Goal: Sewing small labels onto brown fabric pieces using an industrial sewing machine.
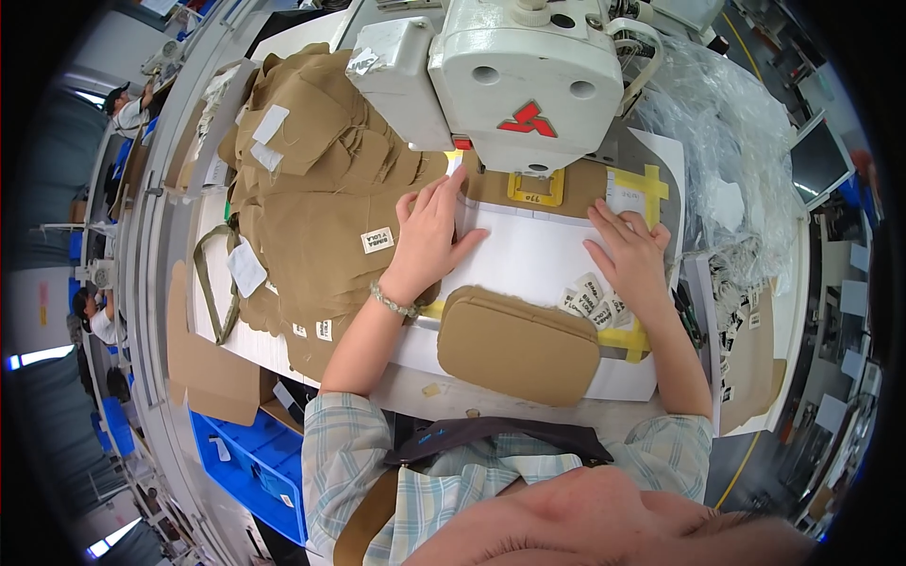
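Crosswise: a tan cloth panel (582,193) beneath a sewing machine (533,85)

Smooth and white, the machine overhangs the table beside a heap (330,208) of matte, frayed tan pieces. The hands are apart, fingers extended: the left hand (429,231) at the panel's left end, the right hand (634,253) touching its near right corner. Plain and flat, the partly hidden panel runs lengthwise left to right, under a yellow rectangular frame (538,200).

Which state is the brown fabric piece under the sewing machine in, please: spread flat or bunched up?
Spread flat, where visible: the brown fabric piece shows a smooth surface and an even front edge.
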Demonstrator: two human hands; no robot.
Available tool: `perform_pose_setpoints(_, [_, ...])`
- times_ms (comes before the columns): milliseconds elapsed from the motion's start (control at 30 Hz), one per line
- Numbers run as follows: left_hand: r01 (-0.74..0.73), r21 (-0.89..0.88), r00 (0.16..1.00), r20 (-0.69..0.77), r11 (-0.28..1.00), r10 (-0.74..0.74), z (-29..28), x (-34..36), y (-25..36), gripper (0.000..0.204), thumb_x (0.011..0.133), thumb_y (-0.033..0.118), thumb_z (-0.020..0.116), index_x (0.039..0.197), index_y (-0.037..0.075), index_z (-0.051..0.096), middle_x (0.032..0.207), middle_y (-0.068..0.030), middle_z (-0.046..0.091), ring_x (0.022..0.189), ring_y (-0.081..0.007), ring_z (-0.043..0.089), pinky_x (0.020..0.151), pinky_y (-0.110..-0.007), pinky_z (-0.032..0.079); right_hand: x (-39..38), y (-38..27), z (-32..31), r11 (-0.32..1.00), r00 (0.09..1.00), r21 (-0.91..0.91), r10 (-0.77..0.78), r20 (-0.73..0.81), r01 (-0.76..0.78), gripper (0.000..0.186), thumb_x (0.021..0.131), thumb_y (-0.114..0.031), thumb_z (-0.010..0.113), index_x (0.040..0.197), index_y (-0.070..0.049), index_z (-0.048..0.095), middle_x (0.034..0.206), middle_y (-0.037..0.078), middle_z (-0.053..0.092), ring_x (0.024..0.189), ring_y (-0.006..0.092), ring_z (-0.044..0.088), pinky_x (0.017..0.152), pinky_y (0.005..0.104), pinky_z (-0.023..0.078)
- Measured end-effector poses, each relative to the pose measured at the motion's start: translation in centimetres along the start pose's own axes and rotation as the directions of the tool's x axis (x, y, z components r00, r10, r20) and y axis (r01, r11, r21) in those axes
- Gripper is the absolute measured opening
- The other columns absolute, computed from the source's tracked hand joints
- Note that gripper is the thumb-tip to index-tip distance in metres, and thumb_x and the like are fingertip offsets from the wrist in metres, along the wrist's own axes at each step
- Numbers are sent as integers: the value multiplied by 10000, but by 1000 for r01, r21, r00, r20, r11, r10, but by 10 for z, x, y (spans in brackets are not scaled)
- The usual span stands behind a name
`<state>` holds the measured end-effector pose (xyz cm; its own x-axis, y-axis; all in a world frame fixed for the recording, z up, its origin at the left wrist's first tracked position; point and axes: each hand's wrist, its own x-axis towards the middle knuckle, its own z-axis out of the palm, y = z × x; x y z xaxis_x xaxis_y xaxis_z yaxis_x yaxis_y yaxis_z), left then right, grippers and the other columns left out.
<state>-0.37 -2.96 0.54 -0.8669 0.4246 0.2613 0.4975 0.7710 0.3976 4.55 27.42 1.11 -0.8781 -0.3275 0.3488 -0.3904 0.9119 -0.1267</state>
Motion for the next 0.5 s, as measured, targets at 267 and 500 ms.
perform_pose_setpoints(267, [-10, -42, 998, -59, 999, 7, 3, 0, -4, 868, 818, 367, 748, 1493, 57, 298, 1389, -89, 546, 1271, -254, 487, 1064, -458, 248, -2, 0, 3, 1000, 1000, -11, 4, 18, -4, 454, 832, -305, 707, 1225, -90, 637, 1298, 19, 631, 1024, 159, 554, 848, 389, 293])
perform_pose_setpoints(500, [-16, 55, 1000, 14, 998, 15, 3, -1, 0, 763, 855, 369, 706, 1473, 85, 362, 1362, -86, 559, 1329, -262, 450, 1069, -497, 233, -2, -2, 2, 999, 1000, -41, 0, 30, 1, 471, 834, -308, 702, 1245, -93, 623, 1321, 20, 613, 1022, 157, 548, 847, 392, 298])
